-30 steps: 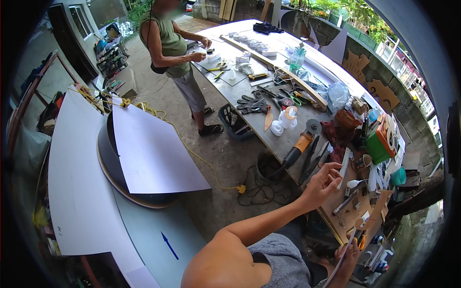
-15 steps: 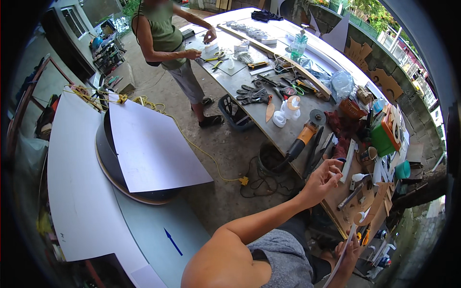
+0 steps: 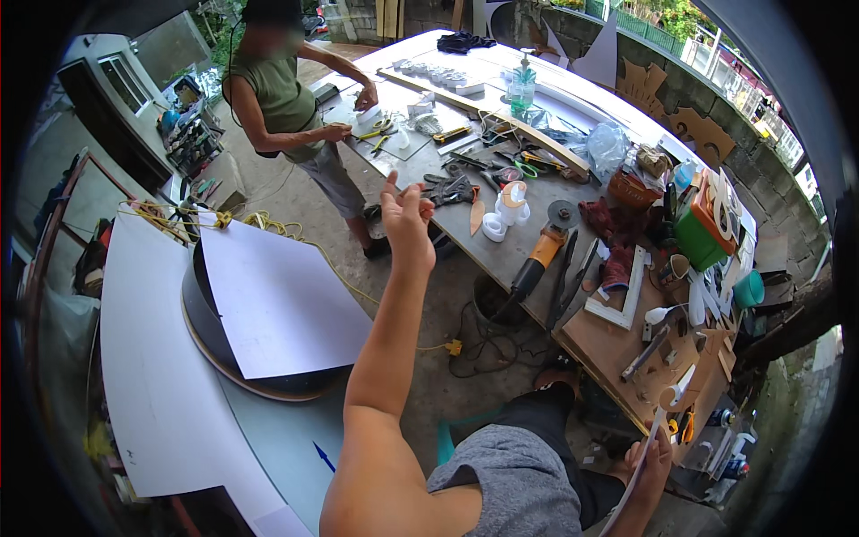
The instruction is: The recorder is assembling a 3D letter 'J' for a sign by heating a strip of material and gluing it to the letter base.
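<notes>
Since the earlier frame, the left hand (image 3: pixel 409 222) has been swung leftward, away from the table's (image 3: pixel 503 259) near end; it is raised on an outstretched arm, fingers loosely parted. The strip (image 3: pixel 656 428) is clasped in the right hand (image 3: pixel 659 461), its upper end by the table's near corner. Between the hands, a grinder (image 3: pixel 543 251) and white frame (image 3: pixel 610 311) are laid; a glove (image 3: pixel 455 190) is partly hidden by the left hand.

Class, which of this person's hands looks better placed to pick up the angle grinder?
Probably the left hand: it looks empty, so it could grasp the angle grinder. The right hand, low in the view, holds a pale strip.
</notes>
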Demonstrator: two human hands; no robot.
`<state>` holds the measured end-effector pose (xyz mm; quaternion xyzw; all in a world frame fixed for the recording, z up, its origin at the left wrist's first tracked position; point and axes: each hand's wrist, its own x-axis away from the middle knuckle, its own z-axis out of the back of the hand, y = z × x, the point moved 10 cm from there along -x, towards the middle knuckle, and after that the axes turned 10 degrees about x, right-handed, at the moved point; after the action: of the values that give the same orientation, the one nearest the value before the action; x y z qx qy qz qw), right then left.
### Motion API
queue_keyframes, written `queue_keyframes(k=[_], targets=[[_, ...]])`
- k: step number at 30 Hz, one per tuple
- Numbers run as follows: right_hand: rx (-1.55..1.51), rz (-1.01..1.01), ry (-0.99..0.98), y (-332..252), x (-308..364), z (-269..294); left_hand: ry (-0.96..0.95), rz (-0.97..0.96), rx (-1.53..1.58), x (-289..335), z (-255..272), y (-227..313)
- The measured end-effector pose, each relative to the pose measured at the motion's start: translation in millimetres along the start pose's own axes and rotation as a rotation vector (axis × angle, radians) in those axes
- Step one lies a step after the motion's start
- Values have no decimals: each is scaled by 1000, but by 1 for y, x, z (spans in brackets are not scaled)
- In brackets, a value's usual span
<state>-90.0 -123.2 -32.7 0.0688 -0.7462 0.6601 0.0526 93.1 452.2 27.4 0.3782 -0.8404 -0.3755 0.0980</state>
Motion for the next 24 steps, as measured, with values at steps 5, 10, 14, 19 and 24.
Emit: queue_keyframes(k=[5,10,14,19,24], targets=[[-17,14,-56,2,0,-7,78,-13,-3,-19,22,5],[-1,9,-22,4,5,3,96,16,-13,-23,20,-4],[-17,21,-6,2,7,6,81,27,-38,-21,13,-10],[-13,11,-24,12,7,6,34,39,-68,-12,7,-18],[-23,-14,5,10,8,4,14,52,-87,-8,1,-21]])
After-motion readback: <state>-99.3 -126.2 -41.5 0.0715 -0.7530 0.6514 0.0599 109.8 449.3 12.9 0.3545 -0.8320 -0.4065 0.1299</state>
